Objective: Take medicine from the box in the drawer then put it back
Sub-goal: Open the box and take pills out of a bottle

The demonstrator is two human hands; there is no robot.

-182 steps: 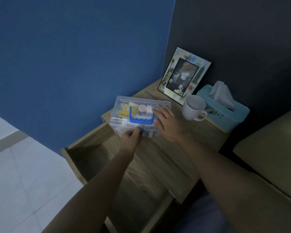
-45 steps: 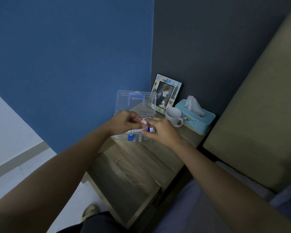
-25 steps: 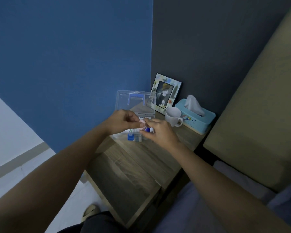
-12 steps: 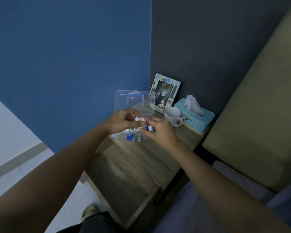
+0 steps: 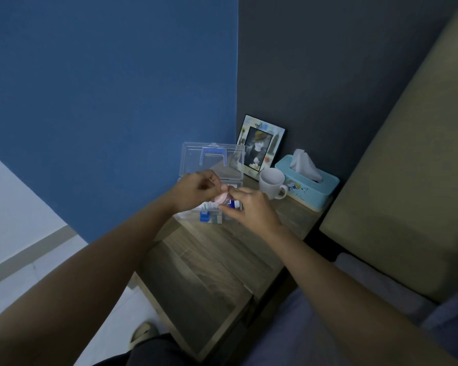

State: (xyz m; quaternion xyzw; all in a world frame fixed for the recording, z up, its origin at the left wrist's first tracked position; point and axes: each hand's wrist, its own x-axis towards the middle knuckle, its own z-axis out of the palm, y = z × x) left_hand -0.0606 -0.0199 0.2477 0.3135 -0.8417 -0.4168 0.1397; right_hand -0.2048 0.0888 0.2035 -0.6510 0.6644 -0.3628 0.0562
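A clear plastic medicine box [image 5: 212, 165] with a blue handle and blue latch stands on the wooden nightstand [image 5: 222, 249], its lid raised upright. Both hands meet just above the box's front. My left hand [image 5: 196, 190] pinches a small pink round cap [image 5: 220, 198]. My right hand [image 5: 251, 210] holds a small medicine bottle [image 5: 232, 204] with a blue label, mostly hidden by the fingers. The open drawer [image 5: 196, 291] extends from the nightstand toward me.
A white mug [image 5: 271, 182], a photo frame [image 5: 259, 146] and a light blue tissue box [image 5: 307, 184] stand at the back right of the nightstand. A beige bed headboard [image 5: 407, 180] rises on the right. Blue wall at left, tiled floor below.
The box has been taken to the nightstand top and its lid opened. Over the last second the pink cap has come away from the bottle in my left fingers; the hands hardly shifted.
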